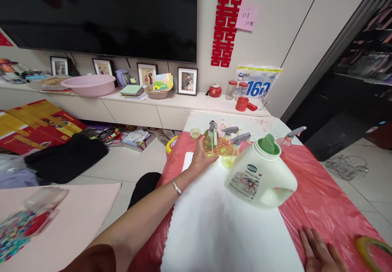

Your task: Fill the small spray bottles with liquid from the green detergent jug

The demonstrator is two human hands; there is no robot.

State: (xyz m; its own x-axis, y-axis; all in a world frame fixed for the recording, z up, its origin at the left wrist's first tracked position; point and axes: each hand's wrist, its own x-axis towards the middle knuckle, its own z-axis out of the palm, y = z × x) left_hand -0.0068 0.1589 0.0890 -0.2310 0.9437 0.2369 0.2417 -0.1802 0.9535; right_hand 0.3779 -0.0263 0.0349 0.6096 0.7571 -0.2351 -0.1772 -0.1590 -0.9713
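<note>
My left hand (201,157) is wrapped round a clear spray bottle (212,144) with a grey trigger head, at the far part of the table. Right beside it stand another spray bottle (226,142) and a spray bottle with yellow-green liquid (229,159). A large pale green detergent jug (260,178) with its green spout showing is on the white sheet (220,223), to the right of these bottles. Palm up at the lower right edge, my right hand (320,253) rests on the red plastic cover (333,202) with fingers apart, holding nothing.
A small cup (195,133) sits left of the bottles. Behind the jug is another spray bottle (288,139). A tape roll (373,251) lies at the right edge. Jars (231,90) and a pink basin (90,85) line the cabinet. Another table (76,223) is at left.
</note>
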